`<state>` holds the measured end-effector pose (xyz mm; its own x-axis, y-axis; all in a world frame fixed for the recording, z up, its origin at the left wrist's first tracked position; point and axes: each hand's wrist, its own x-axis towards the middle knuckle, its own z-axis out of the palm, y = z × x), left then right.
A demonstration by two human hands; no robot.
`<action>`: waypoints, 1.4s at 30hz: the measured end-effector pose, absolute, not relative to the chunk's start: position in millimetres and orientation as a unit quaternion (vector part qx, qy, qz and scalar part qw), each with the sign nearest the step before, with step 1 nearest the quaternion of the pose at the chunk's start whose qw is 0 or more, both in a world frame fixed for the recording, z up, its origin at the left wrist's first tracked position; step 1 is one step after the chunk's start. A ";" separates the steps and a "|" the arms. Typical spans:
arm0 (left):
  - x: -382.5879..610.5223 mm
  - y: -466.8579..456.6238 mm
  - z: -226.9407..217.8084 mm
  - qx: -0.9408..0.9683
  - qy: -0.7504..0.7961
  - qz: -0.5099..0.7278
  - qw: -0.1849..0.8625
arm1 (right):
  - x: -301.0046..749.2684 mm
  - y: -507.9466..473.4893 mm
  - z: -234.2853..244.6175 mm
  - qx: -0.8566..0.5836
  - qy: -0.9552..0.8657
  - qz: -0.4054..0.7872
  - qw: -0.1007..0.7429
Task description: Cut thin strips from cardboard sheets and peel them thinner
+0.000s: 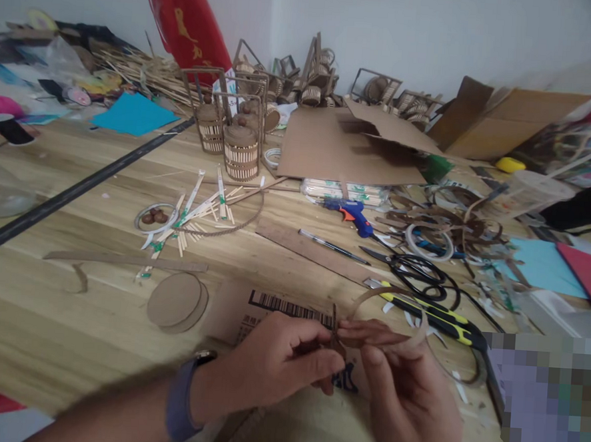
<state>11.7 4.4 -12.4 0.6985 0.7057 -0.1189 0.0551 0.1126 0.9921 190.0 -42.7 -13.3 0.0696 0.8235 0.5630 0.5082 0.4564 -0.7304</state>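
Note:
My left hand [282,357], wearing a watch with a blue-grey band, pinches a thin dark brown piece [335,320] seen edge-on; its full shape is hidden behind the fingers. Against it, my right hand [410,395] grips a narrow tan strip [391,291] that curls in a loop above the fingers. The fingertips of both hands almost meet. Beneath them lies a cardboard sheet [224,310] printed with a barcode. Two overlapping cardboard discs [174,300] rest left of my left hand. A yellow-and-black utility knife [434,316] lies just beyond my right hand.
A blue glue gun [350,214], a pen [331,246] and black-handled scissors [417,272] lie ahead. Farther back are small lantern-like models [241,151] with stick walls, and a cardboard box [512,121]. Loose sticks [206,212] and a ring holding brown beads [155,217] sit left.

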 end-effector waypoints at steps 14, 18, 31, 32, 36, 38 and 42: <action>14.0 1.7 -11.5 0.671 0.341 0.247 0.611 | 193.2 -35.4 -12.3 -0.451 -0.774 -0.045 0.442; 13.7 0.6 -9.5 0.693 0.336 0.247 0.588 | 193.2 -39.7 -16.2 -0.474 -0.754 -0.032 0.453; 14.3 1.1 -13.5 0.658 0.319 0.265 0.629 | 193.9 -38.5 -14.5 -0.450 -0.754 -0.002 0.478; 14.6 1.6 -13.9 0.658 0.319 0.263 0.629 | 193.6 -37.0 -13.5 -0.446 -0.759 -0.001 0.474; 15.9 3.1 -11.6 0.670 0.331 0.256 0.613 | 192.9 -34.0 -12.6 -0.444 -0.760 0.008 0.474; 16.3 2.7 -10.3 0.676 0.335 0.250 0.606 | 192.9 -35.2 -14.3 -0.450 -0.754 0.003 0.478; 16.0 0.4 -10.7 0.695 0.331 0.253 0.587 | 193.4 -40.3 -19.0 -0.462 -0.743 0.008 0.485</action>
